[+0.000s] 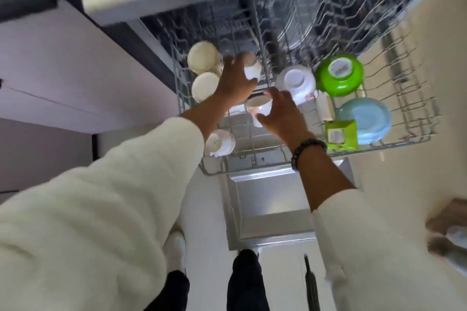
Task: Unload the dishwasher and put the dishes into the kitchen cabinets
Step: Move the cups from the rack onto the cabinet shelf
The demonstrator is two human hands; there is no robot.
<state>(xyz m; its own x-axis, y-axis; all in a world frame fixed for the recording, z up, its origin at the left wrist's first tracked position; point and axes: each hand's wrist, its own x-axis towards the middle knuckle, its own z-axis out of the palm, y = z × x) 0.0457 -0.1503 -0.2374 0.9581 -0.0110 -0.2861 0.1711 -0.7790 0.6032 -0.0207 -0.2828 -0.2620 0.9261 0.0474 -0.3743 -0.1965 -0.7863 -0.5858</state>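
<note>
In the pulled-out upper rack (pixel 414 131), your left hand (pixel 233 83) curls its fingers around a white cup (pixel 252 70), and your right hand (pixel 283 113) grips another white cup (pixel 257 106). Further right sit an upturned green bowl (pixel 340 74) and a green container (pixel 341 134), each with a label too blurred to read.

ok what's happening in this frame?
A person is unloading the dishwasher's pulled-out upper rack. The left hand grips a small white cup and the right hand grips another white cup, both right at the rack. Upturned cream bowls, a white bowl, a green bowl and a pale blue bowl sit in the rack.
</note>
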